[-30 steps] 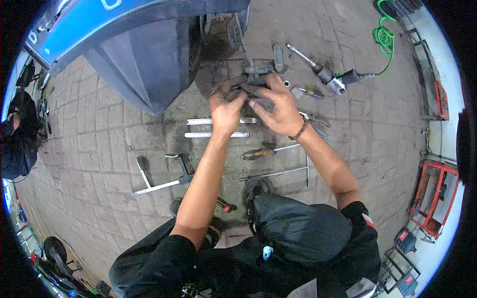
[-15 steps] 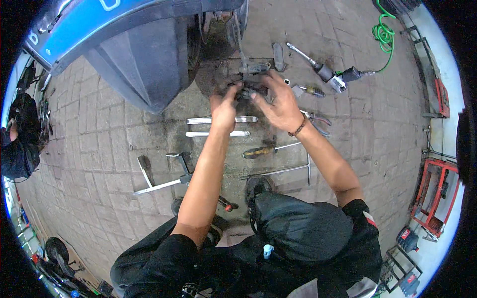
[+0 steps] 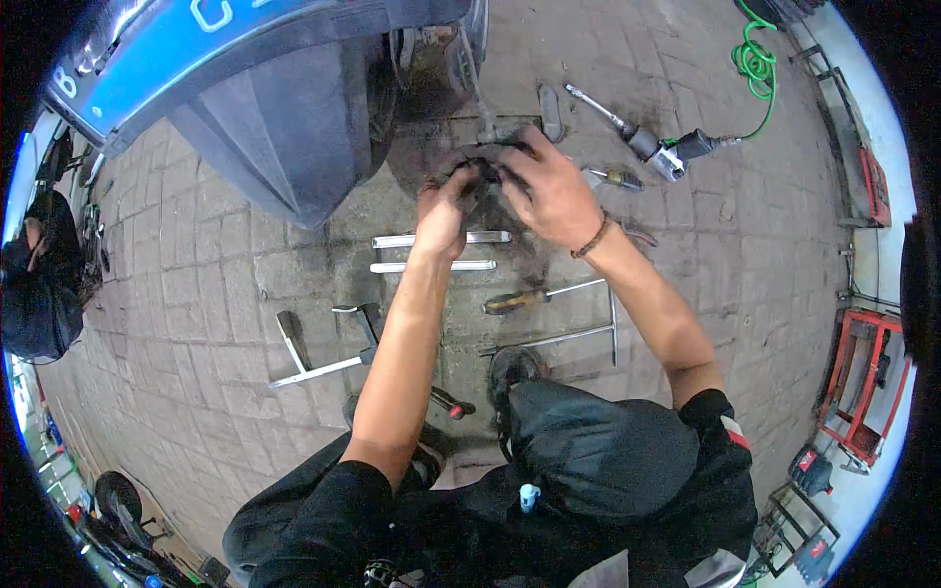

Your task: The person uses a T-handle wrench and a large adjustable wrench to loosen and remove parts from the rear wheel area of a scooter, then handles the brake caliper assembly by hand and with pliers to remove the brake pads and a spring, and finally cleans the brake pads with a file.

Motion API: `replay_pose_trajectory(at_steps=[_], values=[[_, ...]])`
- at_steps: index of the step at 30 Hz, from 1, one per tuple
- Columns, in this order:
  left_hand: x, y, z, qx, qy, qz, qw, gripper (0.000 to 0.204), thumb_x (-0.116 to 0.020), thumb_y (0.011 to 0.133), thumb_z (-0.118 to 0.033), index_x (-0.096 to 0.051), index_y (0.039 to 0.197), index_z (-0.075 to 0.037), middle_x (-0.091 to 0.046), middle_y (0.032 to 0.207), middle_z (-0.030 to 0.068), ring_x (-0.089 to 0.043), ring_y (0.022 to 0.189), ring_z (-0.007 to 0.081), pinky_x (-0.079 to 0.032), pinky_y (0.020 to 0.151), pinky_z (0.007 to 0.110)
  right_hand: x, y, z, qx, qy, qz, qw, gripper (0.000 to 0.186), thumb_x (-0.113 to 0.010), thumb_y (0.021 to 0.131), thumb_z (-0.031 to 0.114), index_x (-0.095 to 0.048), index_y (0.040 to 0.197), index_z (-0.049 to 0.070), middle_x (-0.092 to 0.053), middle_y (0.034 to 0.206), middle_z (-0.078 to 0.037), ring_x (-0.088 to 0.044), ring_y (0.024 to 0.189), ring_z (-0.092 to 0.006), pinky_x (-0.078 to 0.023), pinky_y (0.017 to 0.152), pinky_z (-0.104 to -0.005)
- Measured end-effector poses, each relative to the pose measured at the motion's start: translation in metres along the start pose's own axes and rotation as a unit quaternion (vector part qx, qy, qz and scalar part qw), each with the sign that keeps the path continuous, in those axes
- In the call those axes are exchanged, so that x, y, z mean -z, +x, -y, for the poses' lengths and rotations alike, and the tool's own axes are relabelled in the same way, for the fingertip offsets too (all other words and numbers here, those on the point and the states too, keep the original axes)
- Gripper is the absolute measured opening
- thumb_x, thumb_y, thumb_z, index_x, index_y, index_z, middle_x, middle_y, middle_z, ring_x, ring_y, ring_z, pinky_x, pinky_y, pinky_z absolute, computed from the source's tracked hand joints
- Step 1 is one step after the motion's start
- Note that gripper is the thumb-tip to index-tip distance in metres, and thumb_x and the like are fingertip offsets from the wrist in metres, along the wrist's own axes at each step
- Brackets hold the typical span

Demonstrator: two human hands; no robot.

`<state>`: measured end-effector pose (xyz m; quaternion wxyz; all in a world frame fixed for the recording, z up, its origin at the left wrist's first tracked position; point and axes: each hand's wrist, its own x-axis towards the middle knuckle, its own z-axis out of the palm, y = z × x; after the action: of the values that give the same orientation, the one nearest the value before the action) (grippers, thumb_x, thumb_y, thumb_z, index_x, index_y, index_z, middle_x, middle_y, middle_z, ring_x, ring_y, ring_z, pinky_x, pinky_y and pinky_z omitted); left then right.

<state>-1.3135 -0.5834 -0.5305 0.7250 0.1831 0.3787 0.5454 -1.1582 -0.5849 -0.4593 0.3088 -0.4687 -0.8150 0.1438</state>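
Shoe: the black shoe [image 3: 518, 368] stood on the block-paved floor [image 3: 186, 412], beside the bent knee [image 3: 608, 451]
Angled tool: the metal bar tool [image 3: 319, 372] lay left of the left forearm
T-handle: the thin T-shaped tool [image 3: 559, 340] lay just beyond the shoe
Screwdriver: the yellow-and-black screwdriver [image 3: 515, 302] lay between the T-shaped tool and the bright bars
Bars: two bright bars [image 3: 392, 241] lay side by side, partly hidden by the left arm
Hands: the left hand [image 3: 441, 211] and the right hand [image 3: 559, 196] pinched a dark part [image 3: 482, 172] from both sides; exact fingertip contact was blurred
Dark part: located between the hands, beyond the bars, right of the dark mudguard [image 3: 284, 127]
Air tool: the impact wrench [image 3: 652, 152] lay to the right, coupled to a green coiled hose [image 3: 755, 73]
Plate: the blue plate [image 3: 211, 39] sat above the mudguard
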Motion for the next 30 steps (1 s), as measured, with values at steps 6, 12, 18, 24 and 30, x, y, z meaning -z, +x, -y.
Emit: replay_pose_trajectory(at_steps=[6,12,18,24,30], values=[[0.002,0.000,0.008,0.020,-0.046,-0.030,0.998,0.023,-0.054,0.087,-0.006,-0.057,0.109,0.001,-0.061,0.105,0.0087,-0.060,0.093,0.0195,-0.049,0.083,0.034,0.003,0.018,0.004,0.096,-0.150,0.071,0.981,0.020,-0.057,0.077,0.010,-0.060,0.095,0.004,-0.052,0.100,-0.017,-0.062,0.080,-0.0320,-0.053,0.068,-0.0394],[0.006,-0.001,0.006,0.007,-0.030,-0.046,0.998,0.028,-0.053,0.087,-0.006,-0.053,0.115,0.001,-0.060,0.109,0.0085,-0.058,0.097,0.0205,-0.048,0.085,0.036,-0.004,0.024,0.005,0.139,-0.208,0.076,0.965,0.016,-0.055,0.076,0.011,-0.061,0.090,0.005,-0.052,0.095,-0.012,-0.062,0.081,-0.0269,-0.055,0.068,-0.0359],[0.001,-0.002,0.000,-0.025,-0.002,-0.075,0.997,0.030,-0.058,0.084,-0.004,-0.052,0.113,0.001,-0.060,0.107,0.0090,-0.058,0.097,0.0204,-0.048,0.082,0.036,-0.001,0.023,-0.003,0.166,-0.199,0.038,0.965,0.016,-0.055,0.076,0.013,-0.060,0.089,0.005,-0.053,0.093,-0.011,-0.061,0.082,-0.0256,-0.054,0.065,-0.0345],[-0.008,-0.007,-0.002,-0.034,-0.004,-0.071,0.997,0.035,-0.068,0.078,-0.003,-0.055,0.110,0.000,-0.061,0.105,0.0075,-0.058,0.094,0.0193,-0.047,0.081,0.035,-0.011,0.011,-0.014,0.110,-0.149,-0.003,0.983,0.017,-0.061,0.075,0.010,-0.057,0.089,0.001,-0.052,0.092,-0.014,-0.059,0.081,-0.0312,-0.051,0.067,-0.0374],[-0.010,-0.004,0.002,-0.057,0.010,-0.091,0.994,0.034,-0.070,0.077,-0.004,-0.057,0.108,0.000,-0.062,0.105,0.0080,-0.058,0.092,0.0202,-0.046,0.082,0.033,-0.017,0.002,-0.016,0.079,-0.103,-0.068,0.989,0.021,-0.069,0.073,0.008,-0.057,0.089,0.000,-0.053,0.092,-0.015,-0.058,0.080,-0.0338,-0.050,0.067,-0.0396]])
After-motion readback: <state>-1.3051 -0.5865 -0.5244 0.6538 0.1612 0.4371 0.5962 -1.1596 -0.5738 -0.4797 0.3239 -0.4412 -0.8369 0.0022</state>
